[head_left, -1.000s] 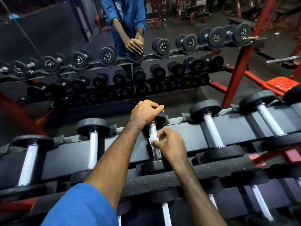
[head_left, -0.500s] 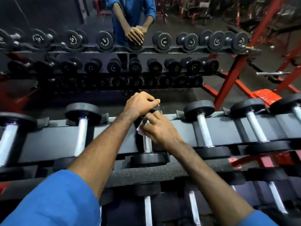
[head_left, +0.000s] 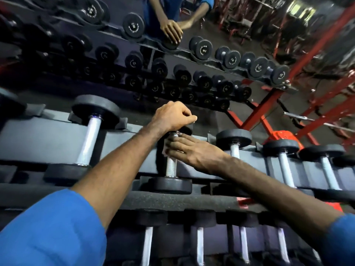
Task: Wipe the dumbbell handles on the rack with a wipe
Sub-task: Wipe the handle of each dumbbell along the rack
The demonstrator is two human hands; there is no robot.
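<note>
A dumbbell with a chrome handle (head_left: pixel 171 167) and black heads lies across the top shelf of the rack (head_left: pixel 48 143), at the middle of the view. My left hand (head_left: pixel 172 117) grips its far head from above, fingers curled over it. My right hand (head_left: pixel 189 150) lies across the upper part of the handle and presses a small white wipe (head_left: pixel 164 150) against it; only the wipe's left edge shows under the fingers. The near head (head_left: pixel 171 185) rests at the shelf's front.
More dumbbells lie on the same shelf at left (head_left: pixel 88 139) and right (head_left: pixel 235 144), and a lower shelf (head_left: pixel 199 244) holds several. A mirror behind shows the rack and a person's hands. Red frame legs (head_left: pixel 259 112) stand at right.
The view has tilted and swung left. My right hand has flattened across the upper handle with the wipe beneath the fingers; my left hand stays on the far head.
</note>
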